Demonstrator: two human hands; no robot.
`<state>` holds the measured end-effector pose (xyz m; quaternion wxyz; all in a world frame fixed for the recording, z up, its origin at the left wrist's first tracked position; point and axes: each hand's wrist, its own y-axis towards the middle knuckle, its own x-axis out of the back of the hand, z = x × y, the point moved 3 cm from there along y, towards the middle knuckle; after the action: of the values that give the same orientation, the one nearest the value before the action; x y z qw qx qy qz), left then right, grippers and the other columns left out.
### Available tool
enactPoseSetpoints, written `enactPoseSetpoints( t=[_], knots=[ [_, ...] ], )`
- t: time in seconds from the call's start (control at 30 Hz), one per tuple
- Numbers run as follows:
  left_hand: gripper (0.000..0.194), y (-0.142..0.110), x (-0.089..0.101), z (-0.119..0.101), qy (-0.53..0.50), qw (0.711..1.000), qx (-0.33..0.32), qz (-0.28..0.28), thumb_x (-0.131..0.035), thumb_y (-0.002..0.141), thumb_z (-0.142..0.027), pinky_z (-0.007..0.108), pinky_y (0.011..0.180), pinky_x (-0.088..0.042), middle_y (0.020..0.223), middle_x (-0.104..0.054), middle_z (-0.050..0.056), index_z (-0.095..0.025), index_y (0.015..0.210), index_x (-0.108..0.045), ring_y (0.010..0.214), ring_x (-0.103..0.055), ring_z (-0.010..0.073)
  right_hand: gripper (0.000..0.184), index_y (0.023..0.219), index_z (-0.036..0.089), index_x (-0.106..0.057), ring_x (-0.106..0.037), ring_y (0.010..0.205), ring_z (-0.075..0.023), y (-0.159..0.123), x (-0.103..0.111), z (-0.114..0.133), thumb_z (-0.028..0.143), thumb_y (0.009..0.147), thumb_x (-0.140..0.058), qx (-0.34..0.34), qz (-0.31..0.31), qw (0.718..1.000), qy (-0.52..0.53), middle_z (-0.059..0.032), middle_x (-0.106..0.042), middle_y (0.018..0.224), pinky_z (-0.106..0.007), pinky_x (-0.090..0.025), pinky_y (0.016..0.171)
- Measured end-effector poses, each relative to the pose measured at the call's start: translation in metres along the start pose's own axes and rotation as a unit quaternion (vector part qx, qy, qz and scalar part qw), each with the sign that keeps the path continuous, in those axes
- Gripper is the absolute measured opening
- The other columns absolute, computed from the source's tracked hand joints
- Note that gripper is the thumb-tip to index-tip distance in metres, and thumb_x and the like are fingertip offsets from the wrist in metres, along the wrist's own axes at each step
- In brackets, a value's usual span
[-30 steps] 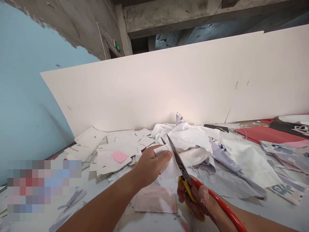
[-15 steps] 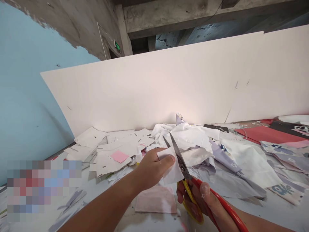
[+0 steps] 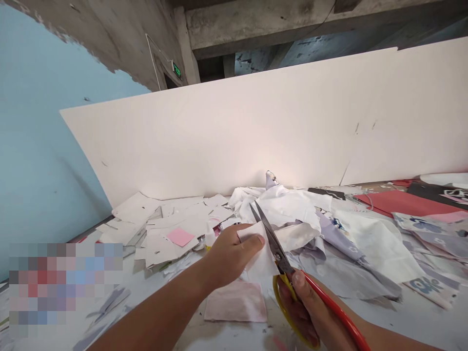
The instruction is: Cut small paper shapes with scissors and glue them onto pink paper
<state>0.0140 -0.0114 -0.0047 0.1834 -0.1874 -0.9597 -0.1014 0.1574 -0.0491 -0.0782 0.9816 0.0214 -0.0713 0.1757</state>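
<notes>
In front of you a long white panel (image 3: 234, 136) stands behind the table (image 3: 398, 326), leaning outward at its left end, near a blue wall (image 3: 36, 126). Bare concrete (image 3: 256, 27) runs above it. A blurred patch hides part of what lies at your far left.

On the table, a heap of white cloth (image 3: 287, 207) is crumpled against the panel's foot, with more white and lilac fabric spread to its right. Farther right lie a red sheet (image 3: 405, 204) and some printed fabric pieces (image 3: 424, 224). To the left of the heap, flat off-white pieces (image 3: 139, 209) overlap in a loose pile.

Your right hand (image 3: 310, 302) has its fingers wrapped around the red and yellow handles of the scissors (image 3: 278, 256). Their blades are slightly parted and point away from you, toward the heap. Your left hand (image 3: 232, 251) pinches a small white piece (image 3: 259, 258) between thumb and fingers, its right edge just beside the blades; you cannot tell from here whether they touch it.

Below that piece, a pale pink rectangle (image 3: 236, 304) lies flat on the table. A smaller bright pink square (image 3: 180, 237) rests on the off-white pile.
</notes>
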Motion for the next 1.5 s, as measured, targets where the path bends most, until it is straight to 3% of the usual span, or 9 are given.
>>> enactPoseSetpoints(
  t=[0.23, 0.53, 0.67, 0.77, 0.9, 1.07, 1.23, 1.43, 1.5],
  knots=[
    [0.029, 0.002, 0.002, 0.005, -0.023, 1.000, 0.007, -0.003, -0.045, 0.080, -0.033, 0.021, 0.043, -0.024, 0.048, -0.027, -0.007, -0.019, 0.056, -0.036, 0.045, -0.028, 0.0075, 0.055, 0.057, 0.021, -0.036, -0.028, 0.035, -0.0062, 0.002, 0.002, 0.007, 0.073, 0.074, -0.029, -0.008, 0.047, 0.999, 0.022, 0.0080, -0.031, 0.043, -0.021, -0.024, 0.037],
    [0.030, 0.010, -0.008, 0.027, 0.026, 0.997, 0.067, 0.015, -0.044, 0.078, -0.046, 0.023, 0.052, -0.037, 0.061, -0.049, -0.003, -0.018, 0.071, -0.052, 0.052, -0.049, 0.0110, 0.035, 0.064, 0.019, -0.045, -0.053, 0.050, -0.0109, 0.025, 0.009, -0.022, 0.049, 0.070, -0.063, -0.019, -0.033, 0.957, 0.288, 0.0035, -0.054, 0.054, -0.025, -0.043, 0.052],
    [0.032, 0.011, -0.021, 0.036, 0.007, 0.994, 0.079, 0.072, -0.041, 0.080, -0.045, 0.022, 0.052, -0.036, 0.060, -0.052, -0.003, -0.018, 0.073, -0.054, 0.051, -0.049, 0.0102, 0.036, 0.062, 0.020, -0.044, -0.052, 0.046, -0.0087, 0.033, 0.015, -0.023, 0.030, 0.055, -0.078, -0.038, -0.108, 0.946, 0.304, 0.0075, -0.052, 0.052, -0.023, -0.045, 0.050],
    [0.037, 0.014, -0.021, 0.040, -0.007, 0.995, 0.085, 0.051, -0.036, 0.082, -0.046, 0.022, 0.051, -0.033, 0.053, -0.050, -0.003, -0.017, 0.067, -0.052, 0.049, -0.047, 0.0098, 0.038, 0.059, 0.020, -0.040, -0.051, 0.043, -0.0077, 0.036, 0.017, -0.024, 0.023, 0.052, -0.077, -0.061, -0.121, 0.939, 0.316, 0.0085, -0.052, 0.049, -0.020, -0.042, 0.046],
    [0.024, 0.017, -0.017, 0.043, 0.007, 0.996, 0.086, 0.022, -0.046, 0.077, -0.039, 0.021, 0.051, -0.033, 0.056, -0.047, -0.004, -0.017, 0.067, -0.052, 0.052, -0.044, 0.0091, 0.034, 0.059, 0.021, -0.040, -0.049, 0.038, -0.0083, 0.038, 0.017, -0.028, 0.021, 0.052, -0.073, -0.059, -0.125, 0.947, 0.292, 0.0091, -0.051, 0.044, -0.020, -0.039, 0.041],
    [0.011, 0.018, -0.001, 0.041, 0.095, 0.990, 0.080, 0.062, -0.050, 0.071, -0.029, 0.021, 0.047, -0.029, 0.059, -0.047, -0.004, -0.019, 0.068, -0.052, 0.051, -0.038, 0.0085, 0.030, 0.058, 0.021, -0.040, -0.050, 0.037, -0.0100, 0.037, 0.014, -0.028, 0.025, 0.055, -0.069, -0.061, -0.101, 0.951, 0.284, 0.0073, -0.053, 0.043, -0.022, -0.038, 0.041],
    [0.014, 0.015, 0.031, 0.027, 0.099, 0.984, 0.115, 0.093, -0.052, 0.071, -0.033, 0.022, 0.051, -0.032, 0.066, -0.052, -0.004, -0.020, 0.077, -0.055, 0.054, -0.041, 0.0087, 0.023, 0.063, 0.020, -0.046, -0.061, 0.061, -0.0171, 0.031, 0.010, -0.027, 0.025, 0.060, -0.068, -0.037, -0.101, 0.953, 0.283, 0.0007, -0.063, 0.059, -0.024, -0.042, 0.051],
    [0.018, -0.012, 0.043, 0.043, 0.037, 0.976, 0.208, 0.049, -0.059, 0.064, -0.030, 0.021, 0.051, -0.033, 0.065, -0.052, -0.003, -0.020, 0.079, -0.053, 0.059, -0.047, 0.0113, 0.013, 0.072, 0.019, -0.053, -0.061, 0.080, -0.0216, 0.025, 0.011, -0.028, 0.027, 0.070, -0.063, 0.007, -0.088, 0.983, 0.163, -0.0067, -0.068, 0.084, -0.031, -0.046, 0.065],
    [0.018, -0.030, 0.041, 0.058, 0.018, 0.974, 0.225, -0.017, -0.057, 0.066, -0.034, 0.022, 0.051, -0.034, 0.066, -0.049, -0.004, -0.021, 0.077, -0.051, 0.058, -0.045, 0.0105, 0.011, 0.075, 0.020, -0.053, -0.060, 0.080, -0.0211, 0.024, 0.011, -0.026, 0.029, 0.074, -0.059, 0.014, -0.075, 0.990, 0.121, -0.0066, -0.067, 0.087, -0.033, -0.046, 0.066]
  ],
)
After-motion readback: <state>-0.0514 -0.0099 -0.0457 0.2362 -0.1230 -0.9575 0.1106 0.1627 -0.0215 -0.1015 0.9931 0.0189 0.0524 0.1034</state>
